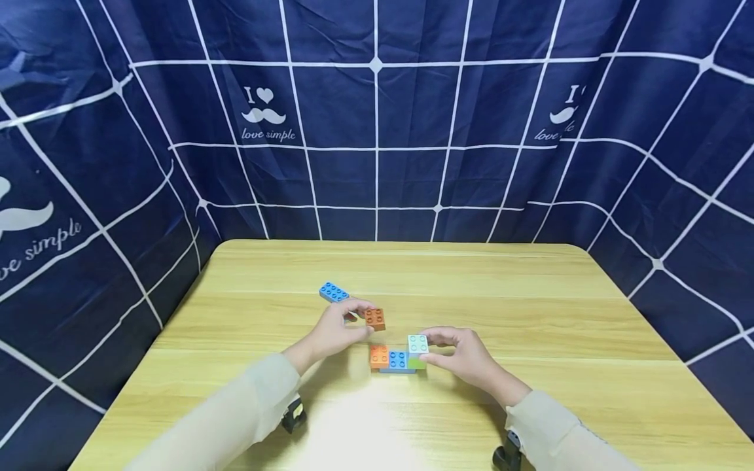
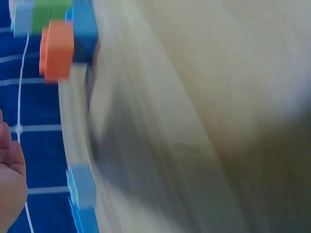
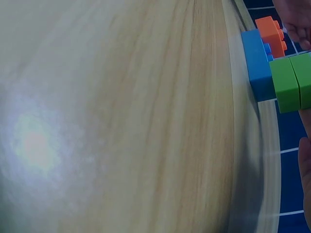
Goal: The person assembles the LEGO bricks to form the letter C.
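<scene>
Near the middle of the table, my left hand (image 1: 338, 328) pinches a reddish-brown brick (image 1: 375, 318) between thumb and fingers, above the wood. Just to the right is a small assembly: a long blue brick (image 3: 258, 65) at the bottom, an orange brick (image 1: 379, 356) on its left end and green bricks (image 3: 285, 83) on its right end. A pale, whitish-green brick (image 1: 418, 343) tops the green ones. My right hand (image 1: 465, 353) grips that right-hand stack, thumb in front and fingers behind. In the left wrist view only part of the left hand (image 2: 10, 182) shows, and the reddish-brown brick is out of sight.
A loose blue brick (image 1: 334, 292) lies behind my left hand on the wooden table (image 1: 501, 275). Dark blue curtains (image 1: 406, 176) with white lines hang behind and at both sides. Glare brightens the table's front.
</scene>
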`<state>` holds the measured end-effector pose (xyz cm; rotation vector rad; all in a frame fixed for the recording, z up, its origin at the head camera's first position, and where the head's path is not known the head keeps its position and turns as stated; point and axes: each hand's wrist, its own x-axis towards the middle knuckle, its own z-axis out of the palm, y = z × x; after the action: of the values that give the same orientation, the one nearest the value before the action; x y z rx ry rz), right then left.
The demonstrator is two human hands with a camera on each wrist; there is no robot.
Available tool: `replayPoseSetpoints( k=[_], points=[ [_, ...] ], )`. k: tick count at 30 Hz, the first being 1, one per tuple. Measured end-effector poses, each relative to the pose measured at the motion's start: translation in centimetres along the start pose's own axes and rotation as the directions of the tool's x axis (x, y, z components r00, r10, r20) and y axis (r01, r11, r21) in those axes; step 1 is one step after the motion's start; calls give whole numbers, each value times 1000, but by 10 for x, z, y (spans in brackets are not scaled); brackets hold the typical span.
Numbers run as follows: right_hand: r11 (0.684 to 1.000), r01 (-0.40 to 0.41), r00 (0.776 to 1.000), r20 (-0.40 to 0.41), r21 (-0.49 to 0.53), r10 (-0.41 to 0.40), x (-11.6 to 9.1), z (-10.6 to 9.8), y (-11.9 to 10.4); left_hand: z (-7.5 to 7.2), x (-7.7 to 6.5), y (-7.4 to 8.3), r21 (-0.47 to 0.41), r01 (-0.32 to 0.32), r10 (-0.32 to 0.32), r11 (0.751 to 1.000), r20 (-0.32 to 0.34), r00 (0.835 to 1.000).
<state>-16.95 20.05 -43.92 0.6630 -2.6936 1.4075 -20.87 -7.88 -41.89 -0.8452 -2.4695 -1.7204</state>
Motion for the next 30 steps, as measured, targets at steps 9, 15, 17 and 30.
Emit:
replayPoseSetpoints(
  k=[9,15,17,30],
  points=[
    [1000,14,1000,1,4,-14,1,-1,-1,29,4,20,-1,-9,9,1000,99,995],
    [1000,21,1000,6,10,-21,1,-2,0,38,6,44,-12,2,-1,1000,155,988],
    [1000,22,1000,5,14,-22,1,-2,0,44,9,33,-4,-3,3,1000,157,988],
    [1000,15,1000,9,24,-15,0,-2,-1,54,14,28,46,-33,24,998,176,984]
  ],
)
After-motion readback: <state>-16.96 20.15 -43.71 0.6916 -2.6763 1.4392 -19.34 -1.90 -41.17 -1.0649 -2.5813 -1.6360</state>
